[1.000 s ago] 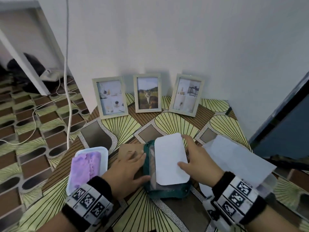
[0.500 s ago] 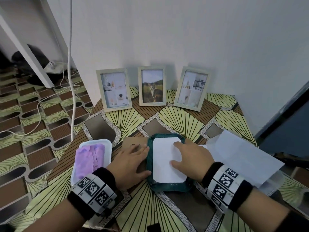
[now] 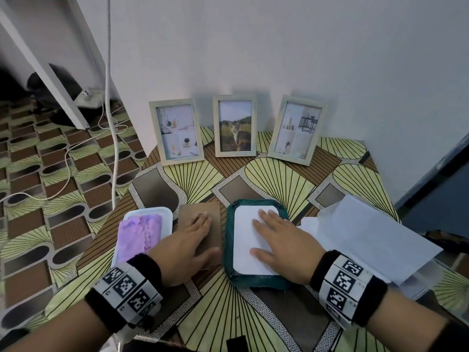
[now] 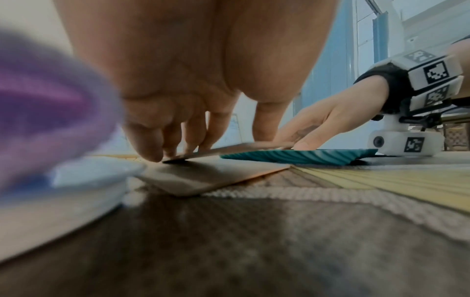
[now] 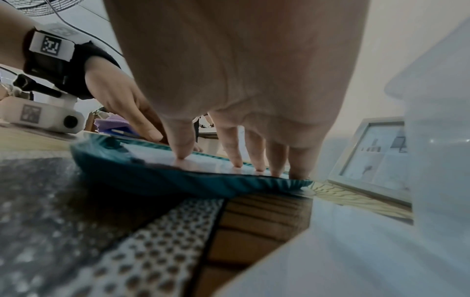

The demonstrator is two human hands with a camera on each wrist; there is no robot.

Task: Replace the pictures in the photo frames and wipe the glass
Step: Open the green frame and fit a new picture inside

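Slippage worries me: my right hand [image 3: 281, 246] presses flat, fingers straight, on the white picture [image 3: 250, 240] in the teal frame [image 3: 229, 250], while my left hand [image 3: 187, 246] rests flat on the brown backing board [image 3: 199, 212], holding nothing, so either sheet could skate askew.

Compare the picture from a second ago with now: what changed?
The white card, tilted up off the green frame before, now lies flat inside it under the right hand. The left hand still rests on the brown board. Three standing frames unchanged.

A white cable [image 3: 111, 123] hangs beside the wall, and what seems a power strip [image 3: 88, 97] lies on the floor.
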